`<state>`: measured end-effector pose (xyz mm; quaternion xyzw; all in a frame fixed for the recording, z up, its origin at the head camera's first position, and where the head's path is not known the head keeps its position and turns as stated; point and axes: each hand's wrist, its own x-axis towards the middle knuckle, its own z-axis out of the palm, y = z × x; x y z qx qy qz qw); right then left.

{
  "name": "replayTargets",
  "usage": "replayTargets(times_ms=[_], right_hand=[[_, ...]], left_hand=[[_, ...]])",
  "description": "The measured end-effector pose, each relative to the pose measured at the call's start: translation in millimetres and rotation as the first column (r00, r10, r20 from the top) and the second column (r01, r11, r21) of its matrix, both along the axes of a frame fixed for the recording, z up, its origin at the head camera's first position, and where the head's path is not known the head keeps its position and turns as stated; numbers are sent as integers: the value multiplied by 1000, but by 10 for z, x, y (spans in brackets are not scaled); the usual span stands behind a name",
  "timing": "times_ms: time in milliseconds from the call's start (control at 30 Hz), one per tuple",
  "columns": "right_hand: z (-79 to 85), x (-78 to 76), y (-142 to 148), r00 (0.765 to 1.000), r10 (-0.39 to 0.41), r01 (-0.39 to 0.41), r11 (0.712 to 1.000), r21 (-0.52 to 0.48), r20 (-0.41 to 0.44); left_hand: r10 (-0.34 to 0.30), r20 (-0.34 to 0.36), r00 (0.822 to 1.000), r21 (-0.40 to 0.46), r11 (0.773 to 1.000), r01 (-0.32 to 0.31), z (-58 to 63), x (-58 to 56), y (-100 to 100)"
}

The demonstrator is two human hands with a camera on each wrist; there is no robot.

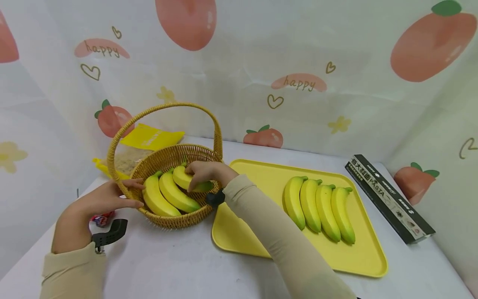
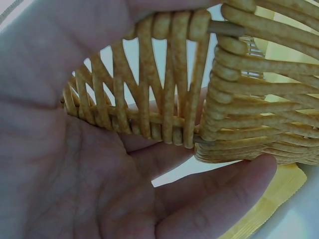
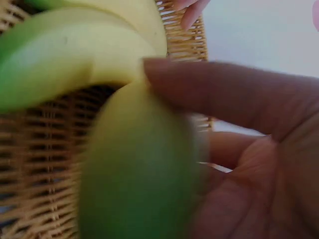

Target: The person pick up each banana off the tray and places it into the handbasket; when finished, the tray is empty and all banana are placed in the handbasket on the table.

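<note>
A wicker basket (image 1: 169,222) with a tall arched handle stands left of centre in the head view. My left hand (image 1: 108,197) holds its left side where the handle meets the rim; the left wrist view shows the handle's woven base (image 2: 164,84) between thumb and fingers. Inside the basket, my right hand (image 1: 207,171) grips a yellow banana with green ends (image 1: 181,178). Close up, that banana (image 3: 139,164) is blurred, with the thumb across it. Two more bananas, a left one (image 1: 157,199) and a middle one (image 1: 175,193), lie side by side in the basket.
A yellow tray (image 1: 242,236) right of the basket carries several bananas (image 1: 310,205) in a row. Beyond it lies a black pasta box (image 1: 388,197). A yellow bag (image 1: 153,138) sits behind the basket, and a small red-and-blue wrapped item (image 1: 102,219) is near my left wrist.
</note>
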<state>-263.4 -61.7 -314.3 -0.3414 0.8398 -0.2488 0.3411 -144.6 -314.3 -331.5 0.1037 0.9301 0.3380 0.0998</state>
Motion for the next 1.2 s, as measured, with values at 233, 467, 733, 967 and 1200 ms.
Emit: replayTargets(times_ms=[233,467,733,967,1200], right_hand=[[-60,28,3,983,-60,39,992,118,176],[-54,50,64,983,-83,75,996,50,163],[80,278,505,997,-72,74,976,-204,16],[52,512,1091,973,-222,229,880,-415,64],[-185,676,1585,917,-394,367,783,-502,56]], left_hand=[[-11,-11,1000,-1,1000,11,4,-5,1],[-11,-2,1000,7,1000,11,-2,-7,-1],[-8,11,1000,-6,1000,8,1,-15,0],[-1,14,1000,-28,1000,2,0,-22,-18],[-5,14,1000,-22,1000,5,-8,-39,4]])
